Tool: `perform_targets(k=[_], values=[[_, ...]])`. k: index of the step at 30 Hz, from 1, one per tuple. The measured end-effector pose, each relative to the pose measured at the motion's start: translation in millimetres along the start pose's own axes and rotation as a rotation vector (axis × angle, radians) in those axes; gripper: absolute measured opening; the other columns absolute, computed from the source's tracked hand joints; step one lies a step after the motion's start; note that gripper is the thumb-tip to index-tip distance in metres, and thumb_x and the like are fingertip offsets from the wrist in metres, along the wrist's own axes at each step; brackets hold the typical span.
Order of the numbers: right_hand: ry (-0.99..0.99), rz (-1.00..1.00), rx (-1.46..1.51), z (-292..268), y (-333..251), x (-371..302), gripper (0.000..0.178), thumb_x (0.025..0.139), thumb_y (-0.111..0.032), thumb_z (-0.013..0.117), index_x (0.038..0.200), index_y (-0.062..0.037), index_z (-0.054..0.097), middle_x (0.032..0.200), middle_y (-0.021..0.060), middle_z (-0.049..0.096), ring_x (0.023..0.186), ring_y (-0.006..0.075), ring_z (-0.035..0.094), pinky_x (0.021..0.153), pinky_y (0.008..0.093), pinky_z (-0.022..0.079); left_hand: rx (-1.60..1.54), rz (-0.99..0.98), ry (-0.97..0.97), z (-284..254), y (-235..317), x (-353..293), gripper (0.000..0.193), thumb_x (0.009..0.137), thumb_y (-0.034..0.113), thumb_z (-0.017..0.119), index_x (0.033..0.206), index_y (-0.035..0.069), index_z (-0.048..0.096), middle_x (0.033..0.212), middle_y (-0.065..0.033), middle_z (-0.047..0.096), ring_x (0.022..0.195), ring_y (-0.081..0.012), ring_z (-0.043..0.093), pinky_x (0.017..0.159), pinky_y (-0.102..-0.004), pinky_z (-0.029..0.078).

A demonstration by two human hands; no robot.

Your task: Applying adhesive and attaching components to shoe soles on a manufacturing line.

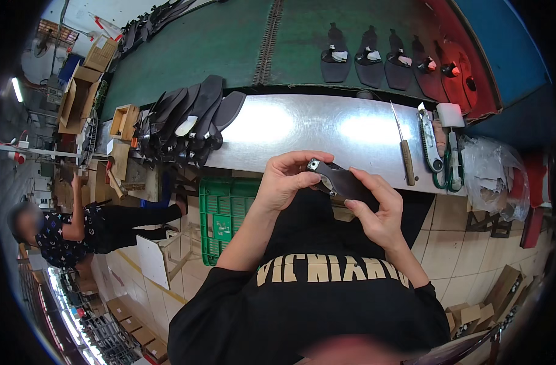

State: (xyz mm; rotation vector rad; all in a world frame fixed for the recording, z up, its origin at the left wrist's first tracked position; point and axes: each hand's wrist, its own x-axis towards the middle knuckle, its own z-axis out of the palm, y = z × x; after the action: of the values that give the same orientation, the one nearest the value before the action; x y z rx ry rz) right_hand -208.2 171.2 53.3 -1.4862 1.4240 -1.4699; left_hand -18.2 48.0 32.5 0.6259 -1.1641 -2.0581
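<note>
A black sandal (350, 184) is held level between my two hands, just in front of the metal bench (284, 131). My left hand (287, 181) pinches one end, with thumb and forefinger beside a small pale spot. The fingers and thumb of my right hand (378, 204) grip the other end along its edges. To the left on the bench lies a heap of similar black sandals (190, 118). On the green conveyor belt (308, 55) beyond, several black sandals (368, 64) stand in a row, some with white or pink wads in their straps.
At the bench's right lie an awl (406, 155), a utility knife (429, 137), green-handled scissors (453, 161), a white block (451, 115) and a clear plastic bag (494, 173). A green crate (226, 207) and a stool (159, 255) stand below left; another person (77, 228) is further left.
</note>
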Motion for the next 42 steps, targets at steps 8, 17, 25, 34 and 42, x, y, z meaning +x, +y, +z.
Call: perform_targets(k=[8, 17, 25, 34, 42], values=[[-0.007, 0.053, 0.091, 3.1, 8.5, -1.2, 0.052, 0.075, 0.005, 0.07, 0.127, 0.001, 0.061, 0.104, 0.0143, 0.067, 0.089, 0.0193, 0.065, 0.08, 0.0276, 0.049, -0.031, -0.004, 0.011, -4.8, -3.0, 4.1, 0.031, 0.077, -0.004, 0.069, 0.107, -0.003, 0.066, 0.116, -0.0237, 0.065, 0.099, -0.0273, 0.069, 0.077, -0.0343, 0.063], [0.013, 0.013, 0.062, 6.2, 8.8, 0.2, 0.051, 0.076, 0.005, 0.07, 0.126, 0.0015, 0.061, 0.105, 0.0139, 0.067, 0.092, 0.0193, 0.065, 0.083, 0.0273, 0.049, -0.01, -0.009, 0.015, -6.2, -1.3, 4.3, 0.031, 0.076, -0.005, 0.069, 0.107, -0.002, 0.067, 0.117, -0.0224, 0.065, 0.103, -0.0278, 0.067, 0.082, -0.0375, 0.061], [0.033, 0.067, 0.081, 4.7, 7.0, 0.3, 0.05, 0.076, 0.004, 0.07, 0.125, 0.0019, 0.061, 0.104, 0.0136, 0.066, 0.092, 0.0205, 0.064, 0.083, 0.0283, 0.049, -0.046, -0.012, 0.04, -8.8, -1.8, 5.0, 0.032, 0.079, -0.004, 0.07, 0.111, -0.001, 0.068, 0.115, -0.0161, 0.068, 0.096, -0.0181, 0.068, 0.077, -0.0286, 0.059], [0.015, 0.027, 0.076, 9.1, 12.0, -0.7, 0.05, 0.077, 0.003, 0.07, 0.126, 0.0019, 0.06, 0.105, 0.0136, 0.065, 0.091, 0.0194, 0.063, 0.082, 0.0278, 0.048, -0.05, -0.006, -0.007, -5.2, -1.9, 4.5, 0.031, 0.079, -0.004, 0.07, 0.11, -0.002, 0.068, 0.115, -0.0177, 0.067, 0.097, -0.019, 0.068, 0.078, -0.0287, 0.059], [-0.019, 0.071, 0.07, 8.1, 7.2, 0.2, 0.049, 0.078, 0.003, 0.069, 0.126, 0.002, 0.06, 0.1, 0.0125, 0.064, 0.086, 0.0177, 0.062, 0.078, 0.0269, 0.048, 0.046, 0.022, 0.018, -8.0, -4.3, 1.3, 0.03, 0.078, -0.006, 0.068, 0.108, -0.003, 0.067, 0.115, -0.0236, 0.066, 0.1, -0.0265, 0.068, 0.082, -0.0341, 0.06]])
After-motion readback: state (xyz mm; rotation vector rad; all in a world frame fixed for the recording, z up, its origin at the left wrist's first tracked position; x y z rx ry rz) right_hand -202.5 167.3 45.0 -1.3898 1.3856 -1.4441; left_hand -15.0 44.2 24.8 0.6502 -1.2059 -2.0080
